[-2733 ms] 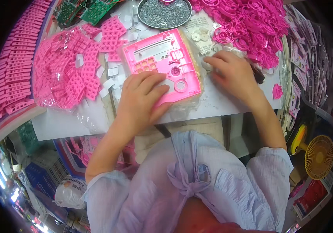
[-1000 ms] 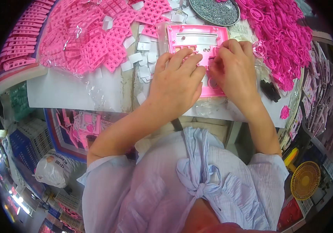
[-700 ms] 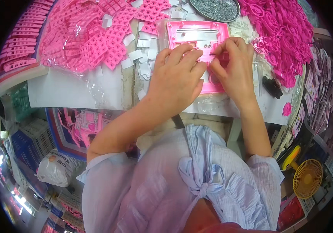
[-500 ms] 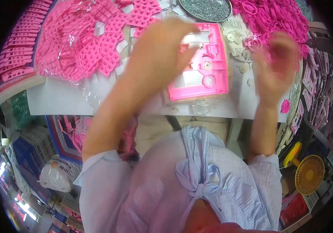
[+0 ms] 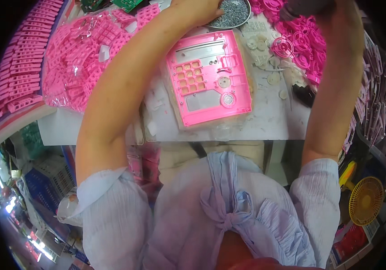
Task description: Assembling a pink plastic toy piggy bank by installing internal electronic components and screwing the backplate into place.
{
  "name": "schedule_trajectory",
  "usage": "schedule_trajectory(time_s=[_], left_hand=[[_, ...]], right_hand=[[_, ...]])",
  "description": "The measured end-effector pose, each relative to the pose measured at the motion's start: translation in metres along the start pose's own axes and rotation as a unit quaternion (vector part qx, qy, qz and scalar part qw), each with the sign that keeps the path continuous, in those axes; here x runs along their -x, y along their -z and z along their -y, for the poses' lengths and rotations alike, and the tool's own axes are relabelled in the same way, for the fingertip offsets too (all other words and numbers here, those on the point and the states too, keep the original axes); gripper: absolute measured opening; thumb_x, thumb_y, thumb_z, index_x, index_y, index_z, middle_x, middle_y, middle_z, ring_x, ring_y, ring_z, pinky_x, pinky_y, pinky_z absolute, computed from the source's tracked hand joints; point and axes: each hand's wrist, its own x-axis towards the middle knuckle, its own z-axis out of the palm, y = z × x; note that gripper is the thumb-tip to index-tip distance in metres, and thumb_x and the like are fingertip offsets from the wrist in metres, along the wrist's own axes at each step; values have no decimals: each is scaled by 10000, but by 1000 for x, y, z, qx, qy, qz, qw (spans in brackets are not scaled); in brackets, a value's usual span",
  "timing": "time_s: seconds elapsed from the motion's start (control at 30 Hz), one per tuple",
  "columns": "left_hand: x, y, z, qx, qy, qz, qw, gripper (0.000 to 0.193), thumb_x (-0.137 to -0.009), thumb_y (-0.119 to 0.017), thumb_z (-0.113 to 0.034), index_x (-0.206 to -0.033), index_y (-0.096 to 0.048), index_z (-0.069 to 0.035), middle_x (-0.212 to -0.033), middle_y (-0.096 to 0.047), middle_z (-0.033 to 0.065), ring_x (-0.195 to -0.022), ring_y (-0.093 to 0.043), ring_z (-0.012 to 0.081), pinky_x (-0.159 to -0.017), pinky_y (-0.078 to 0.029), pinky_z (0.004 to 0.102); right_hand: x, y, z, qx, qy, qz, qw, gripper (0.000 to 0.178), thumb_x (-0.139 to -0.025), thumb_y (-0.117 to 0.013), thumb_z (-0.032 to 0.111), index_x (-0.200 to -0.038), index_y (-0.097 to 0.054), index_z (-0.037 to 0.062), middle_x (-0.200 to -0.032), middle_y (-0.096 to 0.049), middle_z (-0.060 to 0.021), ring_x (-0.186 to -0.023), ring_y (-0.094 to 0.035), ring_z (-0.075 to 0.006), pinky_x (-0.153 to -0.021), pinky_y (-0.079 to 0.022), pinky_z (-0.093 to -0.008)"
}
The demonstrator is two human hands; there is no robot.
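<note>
Apparently picking screws, which calls next for a fine pinch, the left hand is at the dish, twelve o'clock from the pink casing on the worktop, the right hand by a dark object at two, neither grip readable.

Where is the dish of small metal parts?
Head view: the dish is at the top edge, right of centre, beyond the pink casing, by the left hand.
</note>
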Motion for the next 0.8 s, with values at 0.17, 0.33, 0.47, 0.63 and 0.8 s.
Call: schedule_trajectory(time_s=[0.17, 0.33, 0.47, 0.63, 0.8], left_hand=[[-5, 11, -2, 46, 16, 20, 999, 201, -875, -597, -261, -858, -734, -115, -916, -734, 128, -880, -692, 331, -811, -419, 529], [-8, -17, 12, 3, 46, -41, 998, 298, -940, -568, -310, -818, -719, -84, -866, -732, 141, -830, -691, 354, -800, -426, 537], [7, 40, -15, 51, 22, 27, 998, 319, -933, -617, -334, -864, -748, -52, -941, -747, 173, -889, -718, 349, -795, -496, 515], [112, 71, -83, 214, -102, -135, 962, 125, -849, -767, -162, -885, -653, -126, -836, -675, 15, -764, -628, 196, -842, -390, 398], [157, 63, -107, 344, -40, -131, 929, 142, -818, -775, -106, -919, -676, -123, -804, -667, 2, -727, -616, 177, -810, -364, 390]], right_hand=[[4, -9, -10, -85, 8, -5, 996, 337, -950, -681, 228, -1170, -614, -19, -826, -623, -35, -770, -598, -119, -729, -494, -258], [10, -13, -16, -79, -31, -49, 995, 284, -943, -692, 149, -1175, -611, 8, -846, -630, -28, -774, -610, -118, -731, -494, -260], [29, -14, -14, -111, 22, -35, 993, 303, -944, -702, 166, -1183, -608, 6, -901, -680, -73, -737, -632, -138, -703, -517, -284], [79, 5, 1, -234, -22, 79, 969, 291, -960, -579, 144, -1242, -517, 104, -759, -526, -3, -658, -493, -134, -718, -457, -321], [100, -16, 13, -225, 37, 178, 957, 299, -977, -563, 208, -1259, -487, 147, -683, -486, 32, -603, -456, -114, -666, -438, -317]])
